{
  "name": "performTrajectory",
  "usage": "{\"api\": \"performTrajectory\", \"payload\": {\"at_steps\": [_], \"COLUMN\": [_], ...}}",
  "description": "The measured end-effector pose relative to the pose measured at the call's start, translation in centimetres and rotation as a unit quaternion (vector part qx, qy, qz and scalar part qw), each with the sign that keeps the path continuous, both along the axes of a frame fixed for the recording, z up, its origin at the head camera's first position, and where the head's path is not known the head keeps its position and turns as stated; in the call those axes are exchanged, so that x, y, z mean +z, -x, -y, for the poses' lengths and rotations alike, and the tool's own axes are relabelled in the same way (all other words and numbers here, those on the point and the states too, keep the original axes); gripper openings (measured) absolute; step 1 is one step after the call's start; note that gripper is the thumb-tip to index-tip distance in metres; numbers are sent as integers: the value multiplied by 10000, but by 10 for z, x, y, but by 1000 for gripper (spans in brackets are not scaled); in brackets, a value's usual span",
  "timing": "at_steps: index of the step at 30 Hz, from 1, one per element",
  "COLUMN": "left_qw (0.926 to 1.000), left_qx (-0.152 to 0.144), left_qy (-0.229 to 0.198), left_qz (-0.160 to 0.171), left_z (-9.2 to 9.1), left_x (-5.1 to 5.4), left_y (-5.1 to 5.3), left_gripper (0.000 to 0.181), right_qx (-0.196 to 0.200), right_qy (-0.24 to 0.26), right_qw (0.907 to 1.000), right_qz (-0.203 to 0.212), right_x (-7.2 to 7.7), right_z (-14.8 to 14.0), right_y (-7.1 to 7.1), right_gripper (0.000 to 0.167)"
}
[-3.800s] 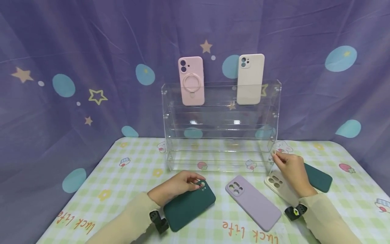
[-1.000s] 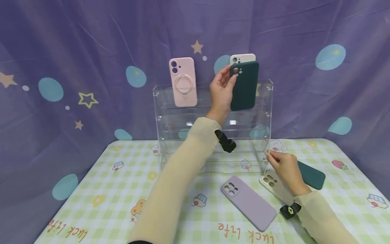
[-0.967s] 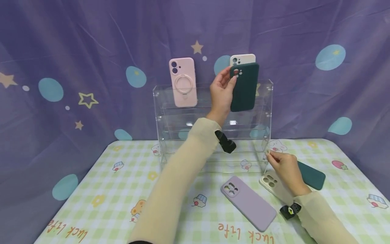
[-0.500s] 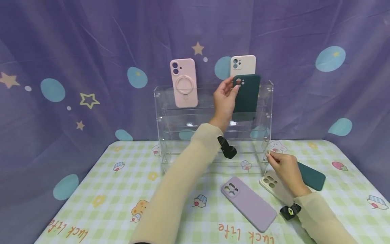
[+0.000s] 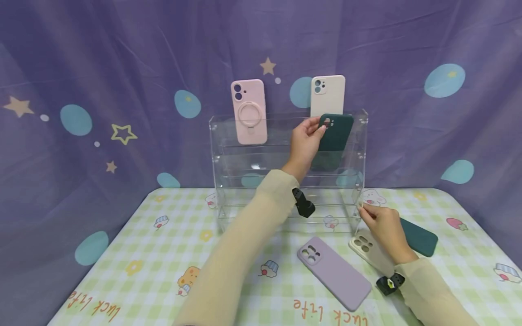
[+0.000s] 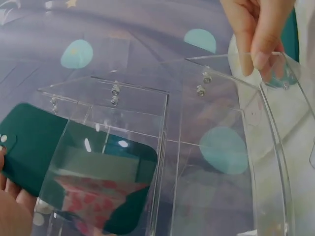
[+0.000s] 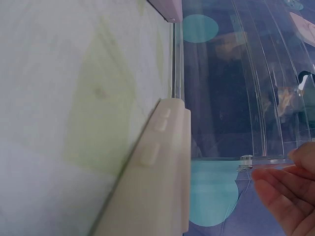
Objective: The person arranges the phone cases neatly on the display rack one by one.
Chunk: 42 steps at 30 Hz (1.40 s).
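My left hand (image 5: 305,140) pinches a dark green phone case (image 5: 336,133) by its upper left edge, beside the camera cutouts. The case leans upright in the clear acrylic display stand (image 5: 277,160), its lower part behind a transparent front panel of the second tier from the top; the left wrist view shows the green case (image 6: 32,147) through that panel. Thumb and fingers of my right hand (image 5: 385,228) pinch the stand's right side edge, low down. A pink phone case (image 5: 251,129) with a ring and a white phone case (image 5: 330,102) stand in the top tier.
On the checked tablecloth (image 5: 163,271) lie a lilac phone case (image 5: 336,278), a cream phone case (image 5: 373,253) partly under my right forearm, and another green phone case (image 5: 420,237). A purple patterned curtain (image 5: 122,59) hangs behind the table.
The left hand has lifted the green case from the table to the stand, then lowered it behind a tier panel, uncovering more of the white case. The right hand has kept its grip.
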<state>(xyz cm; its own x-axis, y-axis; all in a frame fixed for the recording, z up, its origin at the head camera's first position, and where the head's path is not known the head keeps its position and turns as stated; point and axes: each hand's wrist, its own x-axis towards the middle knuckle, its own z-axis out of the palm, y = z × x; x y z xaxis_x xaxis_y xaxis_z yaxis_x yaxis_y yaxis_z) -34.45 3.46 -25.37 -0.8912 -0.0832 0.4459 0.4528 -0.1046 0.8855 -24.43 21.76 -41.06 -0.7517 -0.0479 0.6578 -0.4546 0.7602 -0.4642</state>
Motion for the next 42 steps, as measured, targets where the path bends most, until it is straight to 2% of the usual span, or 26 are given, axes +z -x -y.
{"api": "performTrajectory", "payload": {"at_steps": [3,5,9,11,15,20,22,31,38,42], "left_qw": [9994,9976,9861,9811,9828,9879,9884,9883,9837,9811], "left_qx": [64,304,861,1037,1147,1272,1291,1274,1423,1441], "left_qy": [343,620,1378,1562,1366,864,785,835,1090,1291], "left_qz": [29,-54,-333,-477,-484,-198,-127,-40,110,71], "left_z": [2,4,9,11,12,14,15,19,26,29], "left_x": [2,3,5,5,4,3,4,2,2,1], "left_y": [-2,-5,-12,-14,-14,-11,-11,-11,-10,-9], "left_gripper": [23,22,25,25,24,19,18,16,20,21], "right_qx": [-8,14,-7,-24,-36,-3,-1,-46,-47,-19], "right_qy": [6,-2,-15,1,50,44,29,23,-3,11], "right_qw": [10000,10000,10000,10000,9999,10000,10000,10000,10000,9999], "right_qz": [-53,-52,15,48,117,89,45,1,47,166], "right_x": [0,1,0,0,-2,-2,-2,-1,1,1], "right_z": [0,0,0,1,0,1,2,1,0,0], "right_y": [0,0,0,0,-1,1,1,0,-1,-1], "right_gripper": [16,17,17,17,18,18,18,17,17,18]}}
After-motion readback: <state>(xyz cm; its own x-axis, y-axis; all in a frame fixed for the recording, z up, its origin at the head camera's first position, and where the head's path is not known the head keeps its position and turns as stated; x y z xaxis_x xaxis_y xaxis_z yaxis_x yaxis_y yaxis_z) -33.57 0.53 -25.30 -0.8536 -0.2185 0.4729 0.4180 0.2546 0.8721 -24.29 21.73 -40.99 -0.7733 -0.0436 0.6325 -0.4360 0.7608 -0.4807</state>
